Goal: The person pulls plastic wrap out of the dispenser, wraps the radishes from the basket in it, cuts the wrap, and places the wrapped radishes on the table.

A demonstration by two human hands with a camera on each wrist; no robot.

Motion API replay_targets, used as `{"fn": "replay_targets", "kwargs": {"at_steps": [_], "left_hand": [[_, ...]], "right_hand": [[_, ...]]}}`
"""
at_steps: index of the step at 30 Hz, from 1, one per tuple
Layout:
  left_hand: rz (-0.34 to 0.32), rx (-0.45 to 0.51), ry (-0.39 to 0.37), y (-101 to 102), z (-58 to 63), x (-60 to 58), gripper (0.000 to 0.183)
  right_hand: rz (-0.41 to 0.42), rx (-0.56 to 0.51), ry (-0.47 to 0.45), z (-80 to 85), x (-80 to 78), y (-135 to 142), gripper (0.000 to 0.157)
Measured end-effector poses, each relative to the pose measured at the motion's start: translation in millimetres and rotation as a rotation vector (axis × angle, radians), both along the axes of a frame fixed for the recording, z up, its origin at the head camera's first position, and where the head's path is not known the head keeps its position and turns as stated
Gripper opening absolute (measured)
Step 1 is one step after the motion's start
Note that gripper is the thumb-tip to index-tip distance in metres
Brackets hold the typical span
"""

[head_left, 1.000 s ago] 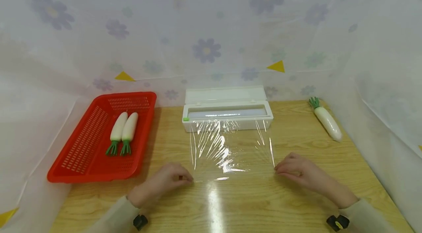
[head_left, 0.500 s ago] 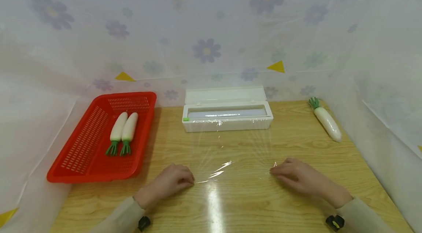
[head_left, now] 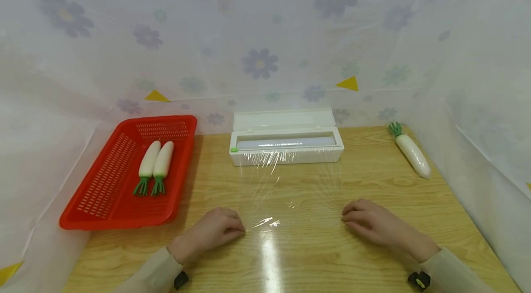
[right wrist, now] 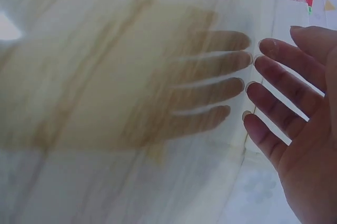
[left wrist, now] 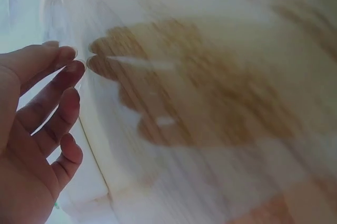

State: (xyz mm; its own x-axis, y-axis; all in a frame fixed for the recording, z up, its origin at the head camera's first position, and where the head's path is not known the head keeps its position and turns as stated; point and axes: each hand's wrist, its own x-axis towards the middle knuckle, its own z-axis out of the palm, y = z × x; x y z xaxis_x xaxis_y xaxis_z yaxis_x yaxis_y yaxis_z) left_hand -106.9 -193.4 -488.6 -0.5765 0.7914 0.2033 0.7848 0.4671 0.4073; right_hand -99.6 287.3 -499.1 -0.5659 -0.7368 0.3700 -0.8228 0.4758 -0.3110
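Observation:
A clear sheet of cling film point(head_left: 269, 205) runs from a white dispenser box point(head_left: 286, 157) toward me over the wooden table. Its lid point(head_left: 284, 119) stands up, and the roll point(head_left: 286, 142) shows inside. My left hand point(head_left: 213, 233) pinches the near left corner, thumb against index finger in the left wrist view. At the near right corner, my right hand point(head_left: 379, 221) rests its fingertips point(right wrist: 255, 90) on the table; its thumb is apart from the index finger. Whether film lies under those fingertips is hard to tell.
At the left a red plastic basket point(head_left: 178, 182) holds two white radishes point(head_left: 155, 161) with green tops. Another white radish point(head_left: 412, 155), shiny as if wrapped, lies near the table's right edge. Flower-patterned sheeting point(head_left: 286, 30) encloses the table's back and sides.
The film has come down from a taut, glinting stretch to lie flatter over the table. My right hand has shifted slightly inward and nearer; my left hand has moved slightly nearer.

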Motion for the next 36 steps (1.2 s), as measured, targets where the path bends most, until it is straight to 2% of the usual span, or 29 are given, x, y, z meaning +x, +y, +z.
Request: {"fn": "replay_targets", "kwargs": {"at_steps": [7,11,15,19,27,32,36], "left_hand": [[0.044,-0.009,0.023,5.8,3.0,-0.3,0.01],[0.074,-0.037,0.041,9.4,2.6,-1.0,0.009],[0.086,-0.083,0.056,13.2,0.9,-1.1,0.008],[0.097,-0.135,0.054,15.8,-0.3,-0.6,0.01],[0.107,-0.137,0.076,17.4,0.4,0.8,0.011],[0.134,-0.159,0.055,17.1,2.1,2.6,0.015],[0.15,-0.174,0.066,16.8,3.3,4.0,0.018]], "right_hand": [[-0.031,0.009,-0.019,4.5,-1.4,-1.7,0.027],[-0.093,0.036,-0.072,6.4,-1.3,-4.0,0.027],[-0.127,0.044,-0.122,7.1,-3.0,-8.2,0.037],[-0.136,0.067,-0.1,5.0,-4.1,-10.5,0.045],[-0.173,0.151,0.003,1.0,-3.7,-7.5,0.048],[-0.224,0.177,-0.009,2.1,-0.9,-4.6,0.05],[-0.253,0.185,-0.014,0.3,0.7,-2.8,0.051]]}}
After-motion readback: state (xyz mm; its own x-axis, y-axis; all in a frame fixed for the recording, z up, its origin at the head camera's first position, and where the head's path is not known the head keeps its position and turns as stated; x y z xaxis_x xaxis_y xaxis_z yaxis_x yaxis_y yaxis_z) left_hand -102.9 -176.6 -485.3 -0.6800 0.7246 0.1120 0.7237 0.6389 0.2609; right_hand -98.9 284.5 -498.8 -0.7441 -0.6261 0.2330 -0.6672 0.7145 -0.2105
